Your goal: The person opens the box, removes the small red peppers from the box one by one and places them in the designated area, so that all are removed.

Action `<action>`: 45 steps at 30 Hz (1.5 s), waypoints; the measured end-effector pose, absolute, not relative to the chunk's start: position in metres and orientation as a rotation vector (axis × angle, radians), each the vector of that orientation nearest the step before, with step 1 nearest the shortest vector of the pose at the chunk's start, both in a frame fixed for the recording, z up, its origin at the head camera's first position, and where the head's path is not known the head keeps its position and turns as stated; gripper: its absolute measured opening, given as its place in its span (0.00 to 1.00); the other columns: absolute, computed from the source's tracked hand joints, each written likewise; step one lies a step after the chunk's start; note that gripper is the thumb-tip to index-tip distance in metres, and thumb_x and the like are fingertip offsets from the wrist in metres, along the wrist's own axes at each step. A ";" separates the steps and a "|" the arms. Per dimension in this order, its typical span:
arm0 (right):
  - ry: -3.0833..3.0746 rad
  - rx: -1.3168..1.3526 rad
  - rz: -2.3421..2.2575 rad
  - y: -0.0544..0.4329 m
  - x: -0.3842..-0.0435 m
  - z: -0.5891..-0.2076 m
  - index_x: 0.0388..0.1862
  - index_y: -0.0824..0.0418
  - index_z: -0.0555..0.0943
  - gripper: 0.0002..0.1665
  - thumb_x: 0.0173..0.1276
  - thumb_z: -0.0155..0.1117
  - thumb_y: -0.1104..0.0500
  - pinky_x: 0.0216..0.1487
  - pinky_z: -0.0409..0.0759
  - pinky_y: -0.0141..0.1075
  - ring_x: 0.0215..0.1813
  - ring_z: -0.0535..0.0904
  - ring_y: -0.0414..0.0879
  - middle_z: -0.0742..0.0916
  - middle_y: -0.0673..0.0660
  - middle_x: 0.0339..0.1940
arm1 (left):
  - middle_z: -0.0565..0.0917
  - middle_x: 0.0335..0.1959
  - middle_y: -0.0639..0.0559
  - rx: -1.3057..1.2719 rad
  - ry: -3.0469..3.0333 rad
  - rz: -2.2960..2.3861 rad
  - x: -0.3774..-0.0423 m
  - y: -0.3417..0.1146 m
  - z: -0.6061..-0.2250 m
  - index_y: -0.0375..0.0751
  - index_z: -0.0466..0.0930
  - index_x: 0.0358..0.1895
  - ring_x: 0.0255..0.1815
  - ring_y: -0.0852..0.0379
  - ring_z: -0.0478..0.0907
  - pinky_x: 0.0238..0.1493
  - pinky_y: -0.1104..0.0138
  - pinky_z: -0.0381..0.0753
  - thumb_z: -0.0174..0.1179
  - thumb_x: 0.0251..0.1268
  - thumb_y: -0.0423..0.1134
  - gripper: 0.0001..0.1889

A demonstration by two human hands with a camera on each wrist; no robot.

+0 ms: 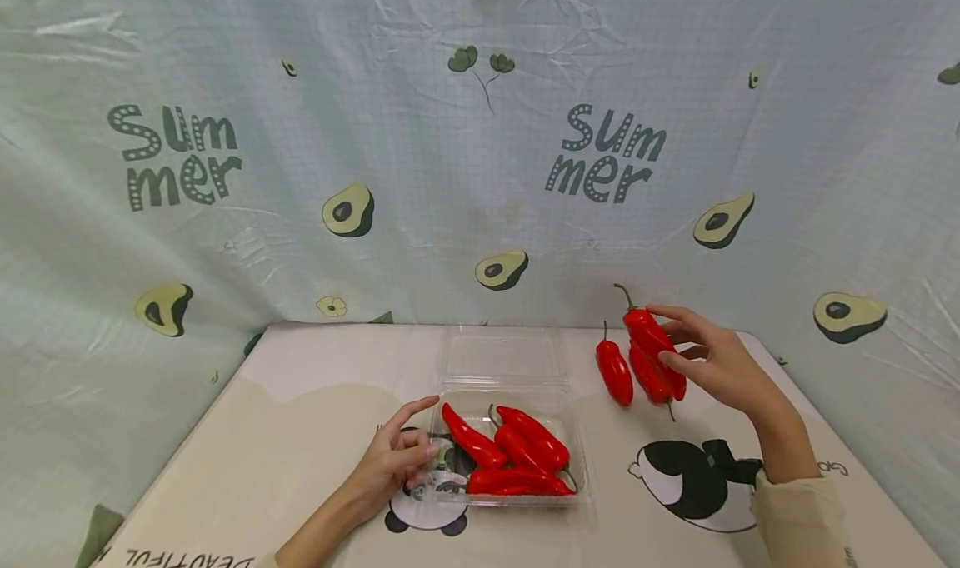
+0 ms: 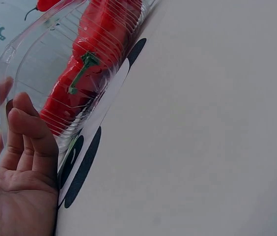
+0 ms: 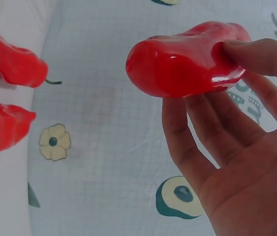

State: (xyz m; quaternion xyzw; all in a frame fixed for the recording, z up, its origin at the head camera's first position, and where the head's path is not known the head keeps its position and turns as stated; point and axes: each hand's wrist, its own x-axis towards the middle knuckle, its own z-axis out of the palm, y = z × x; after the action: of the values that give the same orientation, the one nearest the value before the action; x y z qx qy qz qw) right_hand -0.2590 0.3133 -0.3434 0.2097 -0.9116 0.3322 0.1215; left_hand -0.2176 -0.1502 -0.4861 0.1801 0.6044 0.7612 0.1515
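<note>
A clear plastic clamshell box (image 1: 585,468) stands on the table with several red peppers (image 1: 534,436) inside, its lid (image 1: 504,356) folded back behind it. At the box's left side, my left hand (image 1: 393,460) holds the rim with bent fingers; in the left wrist view the box wall (image 2: 23,64) shows beside the fingertips. My right hand (image 1: 716,360) grips a red pepper (image 3: 178,64) between thumb and fingers, its green stem pointing up and away in the head view. Two more red peppers lie on the table close by, one (image 1: 615,374) to the left and one (image 1: 651,374) partly hidden beneath the held pepper.
A pale table cover (image 1: 300,435) carries printed cartoon figures, including a panda (image 1: 427,514) under the box and a dark-haired figure (image 1: 693,480) at right. Behind the table hangs a curtain (image 1: 420,151) printed with avocados and lettering.
</note>
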 end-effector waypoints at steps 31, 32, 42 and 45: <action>-2.680 0.402 1.070 0.353 -0.277 -0.363 0.80 0.57 0.63 0.37 0.75 0.63 0.61 0.51 0.86 0.58 0.61 0.79 0.72 0.81 0.74 0.64 | 0.76 0.24 0.63 0.510 1.750 2.173 -0.216 -0.151 -0.485 0.35 0.47 0.81 0.19 0.65 0.71 0.23 0.74 0.72 0.58 0.71 0.30 0.40; -2.675 0.395 1.070 0.354 -0.278 -0.364 0.80 0.57 0.63 0.37 0.75 0.63 0.61 0.52 0.85 0.61 0.61 0.79 0.72 0.80 0.75 0.64 | 0.76 0.24 0.63 0.511 1.748 2.174 -0.217 -0.151 -0.485 0.36 0.47 0.81 0.19 0.65 0.71 0.23 0.75 0.72 0.58 0.71 0.30 0.40; -2.675 0.284 1.136 0.367 -0.285 -0.376 0.81 0.60 0.61 0.38 0.76 0.61 0.61 0.54 0.83 0.64 0.63 0.77 0.73 0.78 0.77 0.66 | 0.76 0.24 0.63 0.519 1.734 2.182 -0.218 -0.150 -0.485 0.36 0.48 0.81 0.18 0.66 0.71 0.22 0.75 0.72 0.58 0.71 0.30 0.40; -2.685 0.245 1.167 0.370 -0.288 -0.381 0.82 0.60 0.60 0.38 0.77 0.60 0.60 0.55 0.83 0.63 0.63 0.77 0.73 0.77 0.77 0.67 | 0.76 0.24 0.63 0.520 1.735 2.179 -0.218 -0.150 -0.485 0.36 0.48 0.81 0.18 0.66 0.71 0.23 0.75 0.72 0.58 0.71 0.30 0.40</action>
State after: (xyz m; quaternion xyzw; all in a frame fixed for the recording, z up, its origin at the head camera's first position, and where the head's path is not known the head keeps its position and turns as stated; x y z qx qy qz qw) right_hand -0.2878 0.3700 -0.3806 0.0830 -0.9091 0.3952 0.1018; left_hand -0.2178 -0.1497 -0.4850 0.1813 0.6052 0.7599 0.1533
